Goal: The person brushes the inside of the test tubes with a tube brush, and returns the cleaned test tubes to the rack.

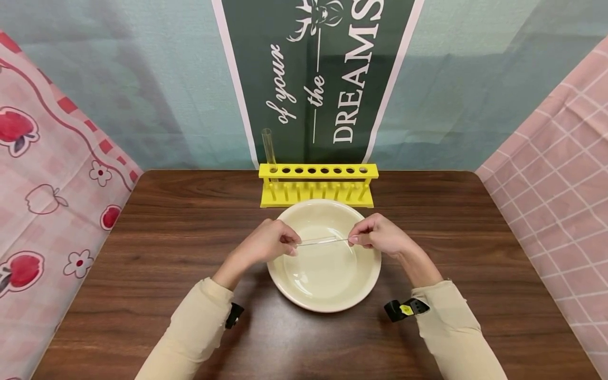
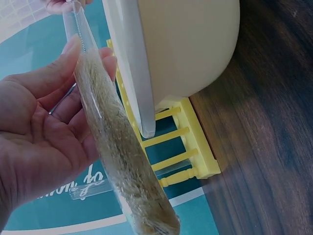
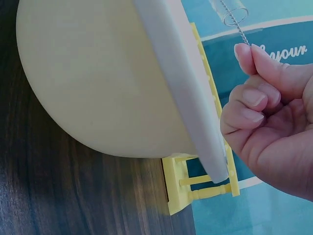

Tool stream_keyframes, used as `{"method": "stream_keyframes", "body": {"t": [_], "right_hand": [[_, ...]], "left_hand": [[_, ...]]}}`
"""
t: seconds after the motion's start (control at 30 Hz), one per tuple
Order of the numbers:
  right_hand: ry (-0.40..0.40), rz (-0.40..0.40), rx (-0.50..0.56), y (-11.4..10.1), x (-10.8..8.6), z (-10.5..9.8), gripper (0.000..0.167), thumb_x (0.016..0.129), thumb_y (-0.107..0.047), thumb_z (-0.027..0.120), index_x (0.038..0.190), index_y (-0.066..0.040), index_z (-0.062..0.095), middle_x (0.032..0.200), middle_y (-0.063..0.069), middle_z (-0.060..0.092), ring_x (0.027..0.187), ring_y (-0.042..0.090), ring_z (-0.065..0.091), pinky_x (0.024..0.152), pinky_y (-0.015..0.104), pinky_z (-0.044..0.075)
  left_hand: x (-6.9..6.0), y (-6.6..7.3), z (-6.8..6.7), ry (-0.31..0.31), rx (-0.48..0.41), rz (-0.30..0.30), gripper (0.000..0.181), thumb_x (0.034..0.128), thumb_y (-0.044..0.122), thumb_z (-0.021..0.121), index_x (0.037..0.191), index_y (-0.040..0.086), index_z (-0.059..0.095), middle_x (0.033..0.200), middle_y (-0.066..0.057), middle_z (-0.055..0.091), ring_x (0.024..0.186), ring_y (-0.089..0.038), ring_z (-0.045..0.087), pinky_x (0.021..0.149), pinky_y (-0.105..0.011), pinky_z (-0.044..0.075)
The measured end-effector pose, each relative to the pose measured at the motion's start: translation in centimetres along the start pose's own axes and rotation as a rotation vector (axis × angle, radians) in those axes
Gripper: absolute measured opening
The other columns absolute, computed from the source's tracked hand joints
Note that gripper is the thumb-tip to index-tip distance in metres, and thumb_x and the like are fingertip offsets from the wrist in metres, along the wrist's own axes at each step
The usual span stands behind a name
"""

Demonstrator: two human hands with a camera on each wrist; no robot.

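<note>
Over the cream basin (image 1: 323, 307), my left hand (image 1: 269, 240) grips a clear glass test tube (image 2: 100, 110) between thumb and fingers. Inside the tube sits a test tube brush (image 2: 132, 161), its pale brown bristles filling most of the glass in the left wrist view. The brush's twisted wire handle (image 3: 239, 30) comes out of the tube's open mouth. My right hand (image 1: 382, 236) pinches that wire between thumb and forefinger, a little way from the rim, its other fingers curled in the right wrist view. Water in the basin cannot be made out for certain.
Behind the basin stands a yellow test tube rack (image 1: 318, 171), with another glass test tube (image 1: 268, 143) upright in its leftmost hole. The basin rests on a dark wooden table (image 1: 190, 227). Printed cloths hang at the back and both sides.
</note>
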State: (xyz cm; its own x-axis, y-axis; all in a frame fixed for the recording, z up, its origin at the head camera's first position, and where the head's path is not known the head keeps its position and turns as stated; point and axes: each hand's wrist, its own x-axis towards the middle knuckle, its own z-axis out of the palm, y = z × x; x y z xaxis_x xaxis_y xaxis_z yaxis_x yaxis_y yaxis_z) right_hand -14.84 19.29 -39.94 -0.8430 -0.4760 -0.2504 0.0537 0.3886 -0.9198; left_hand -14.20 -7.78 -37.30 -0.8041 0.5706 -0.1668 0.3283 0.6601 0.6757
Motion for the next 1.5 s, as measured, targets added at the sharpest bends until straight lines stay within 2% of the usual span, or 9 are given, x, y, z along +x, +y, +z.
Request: {"method": "stream_keyframes", "body": {"t": [0.4, 0.93, 1.37, 1.5], "right_hand": [[0.023, -0.004, -0.023, -0.29, -0.25, -0.03, 0.011, 0.084, 0.006, 0.057, 0.08, 0.013, 0.065, 0.053, 0.007, 0.039, 0.047, 0.013, 0.034, 0.047, 0.023, 0.028], [0.041, -0.017, -0.026, -0.06, -0.46, -0.22, 0.011, 0.082, 0.007, 0.057, 0.077, 0.013, 0.064, 0.054, 0.004, 0.038, 0.048, 0.012, 0.034, 0.047, 0.023, 0.028], [0.056, -0.009, -0.012, 0.16, -0.68, -0.3, 0.01, 0.081, 0.008, 0.057, 0.076, 0.014, 0.064, 0.053, 0.001, 0.038, 0.048, 0.011, 0.034, 0.047, 0.023, 0.028], [0.064, 0.009, -0.007, 0.3, -0.73, -0.34, 0.01, 0.081, 0.008, 0.057, 0.075, 0.013, 0.064, 0.053, 0.002, 0.037, 0.048, 0.011, 0.033, 0.047, 0.024, 0.028]], "left_hand": [[-0.21, -0.04, -0.17, -0.015, -0.003, 0.02, 0.015, 0.0761, 0.009, 0.073, 0.091, 0.006, 0.072, 0.078, 0.004, 0.066, 0.07, -0.005, 0.055, 0.065, -0.021, 0.045], [-0.06, -0.03, -0.11, -0.029, -0.008, 0.014, 0.016, 0.0764, 0.01, 0.073, 0.092, 0.006, 0.072, 0.083, 0.002, 0.068, 0.072, -0.005, 0.057, 0.065, -0.021, 0.046], [-0.19, -0.09, 0.14, -0.022, -0.013, 0.022, 0.014, 0.0756, 0.009, 0.073, 0.089, 0.008, 0.073, 0.075, 0.006, 0.064, 0.066, -0.005, 0.051, 0.061, -0.02, 0.044], [-0.19, -0.11, 0.24, -0.019, -0.011, 0.029, 0.008, 0.0756, 0.009, 0.073, 0.084, 0.009, 0.072, 0.068, 0.007, 0.057, 0.061, -0.005, 0.046, 0.058, -0.019, 0.039]]}}
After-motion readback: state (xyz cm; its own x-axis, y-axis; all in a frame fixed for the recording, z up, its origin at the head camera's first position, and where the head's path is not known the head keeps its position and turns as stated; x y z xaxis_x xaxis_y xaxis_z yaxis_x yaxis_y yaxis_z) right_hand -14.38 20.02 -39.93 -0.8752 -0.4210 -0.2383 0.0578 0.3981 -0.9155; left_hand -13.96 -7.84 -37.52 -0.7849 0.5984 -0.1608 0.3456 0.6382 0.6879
